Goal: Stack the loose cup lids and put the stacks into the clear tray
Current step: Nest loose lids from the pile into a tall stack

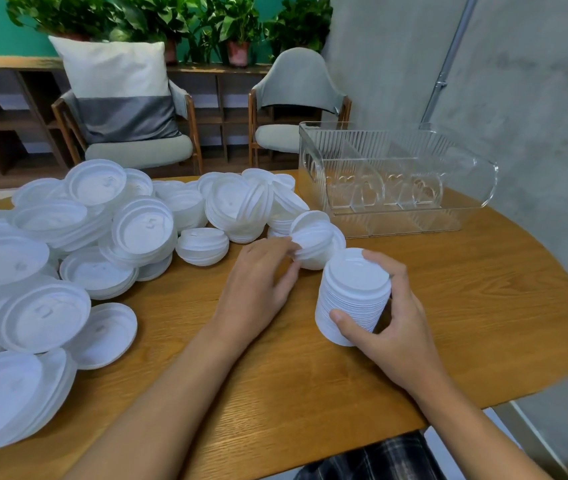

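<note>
My right hand point(390, 327) grips a tall stack of white cup lids point(351, 296), held slightly tilted just above the wooden table point(466, 306). My left hand point(261, 282) pinches a small bunch of lids point(317, 244) lying just left of the stack, fingertips on their rim. A large heap of loose white lids point(102, 244) covers the table's left half. The clear tray point(396, 174) with ribbed walls and heart-cut dividers stands at the far right of the table, with no lids inside.
Two chairs point(296, 109) stand behind the table, one with a white and grey cushion point(119, 91). Potted plants line a wooden shelf at the back. A grey wall and a metal pole point(448, 64) are on the right.
</note>
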`<state>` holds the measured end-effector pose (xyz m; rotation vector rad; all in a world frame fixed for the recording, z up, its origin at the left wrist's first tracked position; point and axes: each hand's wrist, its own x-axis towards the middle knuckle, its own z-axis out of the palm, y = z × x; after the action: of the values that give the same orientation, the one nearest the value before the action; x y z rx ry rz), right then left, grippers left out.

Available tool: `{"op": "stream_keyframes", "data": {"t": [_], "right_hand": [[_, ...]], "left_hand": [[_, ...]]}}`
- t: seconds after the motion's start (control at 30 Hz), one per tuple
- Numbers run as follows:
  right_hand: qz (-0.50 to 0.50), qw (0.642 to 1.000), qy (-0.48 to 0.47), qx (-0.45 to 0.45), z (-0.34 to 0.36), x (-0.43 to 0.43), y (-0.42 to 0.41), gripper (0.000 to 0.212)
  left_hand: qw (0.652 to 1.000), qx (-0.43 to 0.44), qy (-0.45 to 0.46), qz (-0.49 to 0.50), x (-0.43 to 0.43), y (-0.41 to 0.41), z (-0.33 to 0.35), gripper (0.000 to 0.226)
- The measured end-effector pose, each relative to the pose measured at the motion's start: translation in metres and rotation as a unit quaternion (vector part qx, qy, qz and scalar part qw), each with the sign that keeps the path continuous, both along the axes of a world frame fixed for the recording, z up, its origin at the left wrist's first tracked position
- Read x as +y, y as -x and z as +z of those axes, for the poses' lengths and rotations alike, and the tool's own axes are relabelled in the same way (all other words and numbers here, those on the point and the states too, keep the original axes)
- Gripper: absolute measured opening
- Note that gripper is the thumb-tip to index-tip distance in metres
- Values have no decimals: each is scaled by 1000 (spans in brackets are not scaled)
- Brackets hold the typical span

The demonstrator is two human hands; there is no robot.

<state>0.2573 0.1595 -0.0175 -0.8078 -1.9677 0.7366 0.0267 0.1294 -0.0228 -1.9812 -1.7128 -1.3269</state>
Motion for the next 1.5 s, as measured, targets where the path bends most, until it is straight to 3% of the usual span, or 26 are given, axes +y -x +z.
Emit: {"op": "stream_keyframes", "data": {"t": [0.23,0.37,0.5,0.67,0.8,1.1,1.27,1.5], "right_hand": [[1,1000,-16,17,4,1,2,65],[-8,999,-30,29,6,3,10,61],[1,999,-17,31,7,5,14,71],[27,999,-21,41,2,2,20,87],[40,998,-47,34,0,-1,21,80],[43,998,-26,43,2,-2,19,74],[46,998,2,52,4,-4,18,81],[37,999,2,35,4,-4,17,73]], "left_hand": [[974,-222,16,-36,-12,-2,26,31],[920,-382,58,-63,-13,1,34,40],[858,-482,83,-157,-13,-4,41,43],[873,-456,66,-160,-16,-21,43,27],[894,-420,72,-140,-14,-32,39,7],[945,-283,85,-138,-22,-29,34,55],[936,-287,98,-178,-26,-28,39,65],[922,-311,118,-200,-24,-27,40,74]]}}
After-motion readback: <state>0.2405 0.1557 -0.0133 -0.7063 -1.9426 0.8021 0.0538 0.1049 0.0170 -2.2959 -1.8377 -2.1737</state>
